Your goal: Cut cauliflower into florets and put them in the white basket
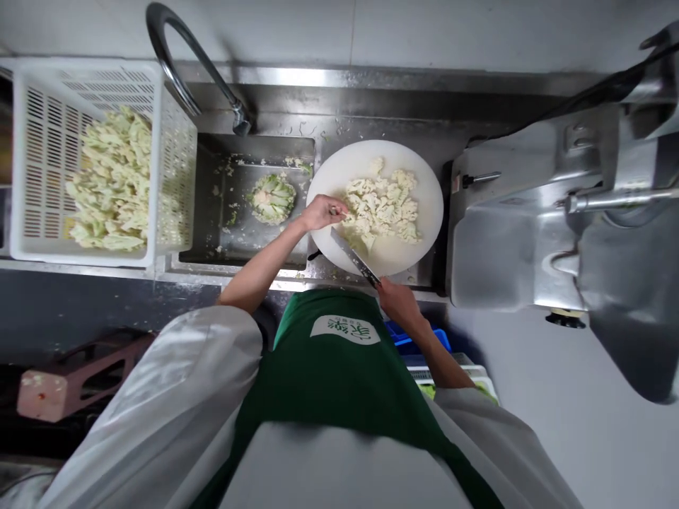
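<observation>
My right hand (399,302) is closed round the handle of a kitchen knife (354,256). Its blade points up and left over the near edge of a round white cutting board (329,170). Cut cauliflower florets (382,205) lie heaped on the board. At the left side of that heap, my left hand (322,212) is pinched, with a small pale piece of cauliflower (344,213) at its fingertips, mostly hidden. The knife tip is just below these fingers, apart from them.
A whole cauliflower (272,199) sits in the steel sink (212,212), among scattered crumbs. Left of it stands a white plastic crate (155,162) with many florets. A curved faucet (196,53) arches above the sink. A large metal machine (493,233) stands to the right of the board.
</observation>
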Demonstrator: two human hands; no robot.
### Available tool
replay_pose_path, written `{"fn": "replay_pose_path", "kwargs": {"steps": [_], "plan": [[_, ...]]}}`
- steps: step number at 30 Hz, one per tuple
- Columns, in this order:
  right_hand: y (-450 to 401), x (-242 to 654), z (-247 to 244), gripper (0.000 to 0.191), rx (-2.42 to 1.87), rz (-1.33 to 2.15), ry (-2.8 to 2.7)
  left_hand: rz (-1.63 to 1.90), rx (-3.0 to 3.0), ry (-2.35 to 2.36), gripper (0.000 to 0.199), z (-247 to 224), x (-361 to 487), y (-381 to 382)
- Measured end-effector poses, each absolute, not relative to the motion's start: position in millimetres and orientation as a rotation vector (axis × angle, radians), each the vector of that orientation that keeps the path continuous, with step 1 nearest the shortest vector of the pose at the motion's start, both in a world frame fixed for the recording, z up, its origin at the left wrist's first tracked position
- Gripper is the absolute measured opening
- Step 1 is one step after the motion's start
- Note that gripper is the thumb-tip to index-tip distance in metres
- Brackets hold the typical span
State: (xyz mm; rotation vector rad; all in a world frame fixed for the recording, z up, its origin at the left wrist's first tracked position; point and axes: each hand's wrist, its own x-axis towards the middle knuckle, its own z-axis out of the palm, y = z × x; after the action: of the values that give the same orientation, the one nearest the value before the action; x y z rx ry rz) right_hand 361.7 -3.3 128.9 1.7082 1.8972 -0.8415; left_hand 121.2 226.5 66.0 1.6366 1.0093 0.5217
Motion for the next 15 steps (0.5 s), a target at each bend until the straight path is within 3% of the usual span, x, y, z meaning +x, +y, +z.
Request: {"fn": "replay_pose_path", "kwargs": {"steps": [6, 15], "plan": [[-10.0, 370.9, 125.7, 0.037, 1.899, -0.798, 1.786, 0.95, 1.283, 1.456, 0.025, 55.9, 93.9, 178.3], [-7.2, 329.7, 133.6, 0.038, 1.836, -0.907, 1.837, 1.006, 1.042, 1.546, 0.029, 37.5, 125.6, 115.3]]}}
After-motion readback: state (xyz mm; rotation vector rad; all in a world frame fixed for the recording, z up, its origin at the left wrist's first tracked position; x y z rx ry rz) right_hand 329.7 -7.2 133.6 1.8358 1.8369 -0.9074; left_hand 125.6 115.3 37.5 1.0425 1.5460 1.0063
